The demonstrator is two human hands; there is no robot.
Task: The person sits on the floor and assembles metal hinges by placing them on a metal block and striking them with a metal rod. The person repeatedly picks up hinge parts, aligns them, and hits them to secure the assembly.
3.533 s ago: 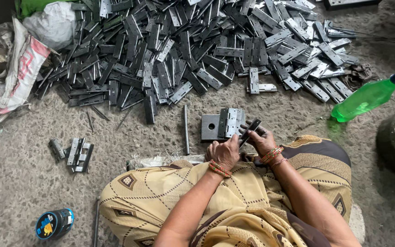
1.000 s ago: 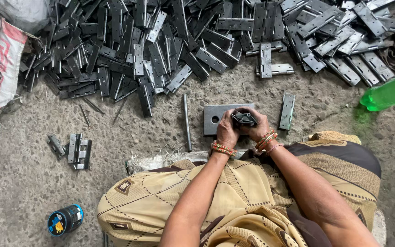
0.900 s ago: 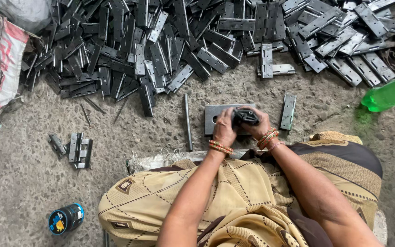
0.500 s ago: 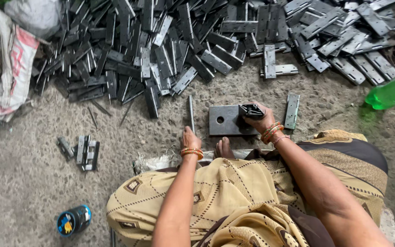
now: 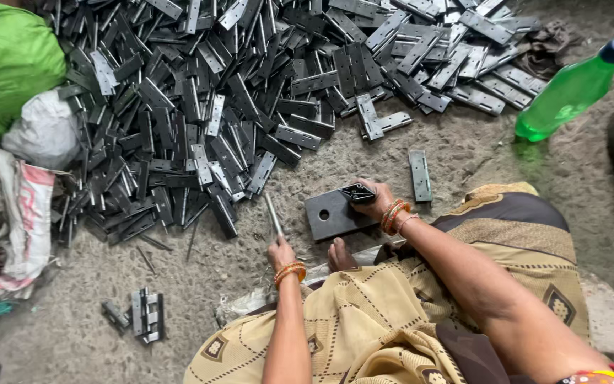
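- Two bare hands at work low in the middle of the frame, over a lap draped in yellow patterned cloth [image 5: 364, 320] that fills the bottom centre.
- Left hand [image 5: 281, 252], orange bangles on the wrist, is closed around the lower end of a thin metal rod [image 5: 273, 215] – the rod slants up and slightly left from the fist, resting on the gritty floor.
- Right hand [image 5: 376, 203], also bangled, sits just right of centre and pinches a small dark hinge [image 5: 357, 192] down onto the upper right corner of a flat steel block [image 5: 332, 213].
- That block lies on the ground between the two hands, with a round hole near its left side; a bare foot [image 5: 340, 254] shows just below it.
- One loose hinge leaf [image 5: 420, 175] lies upright just right of the right hand.
- Lower left: a little cluster of hinge parts [image 5: 140, 316], well apart from the hands.
- Left edge – crumpled sacks [image 5: 12, 213] and a green bag [image 5: 8, 57] above them.
- Across the top: a huge heap of grey hinges [image 5: 250, 92].
- Upper right: a green plastic bottle [image 5: 570, 89] with a blue cap, lying tilted.
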